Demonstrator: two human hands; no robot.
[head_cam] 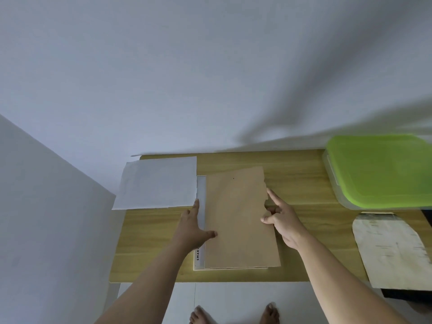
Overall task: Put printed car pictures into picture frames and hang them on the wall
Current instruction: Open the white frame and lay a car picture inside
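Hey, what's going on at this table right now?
A person stands at a light wooden table, both hands on a brown board backing lying on a white picture frame. The left hand rests flat on its left edge; the right hand fingers its right edge. A white paper sheet lies alongside; nothing hangs on the wall.

One readable mark only: dark capitals "SMAR", running lengthwise along the pale left edge strip of the frame [200, 230] on the desk [152, 242], near its lower corner. The word is cut off where the left hand [194, 230] lies over the strip, so the rest cannot be told. The worn sheet [392, 251] at the desk's right end carries dark smudged marks, too blurred to read as text.
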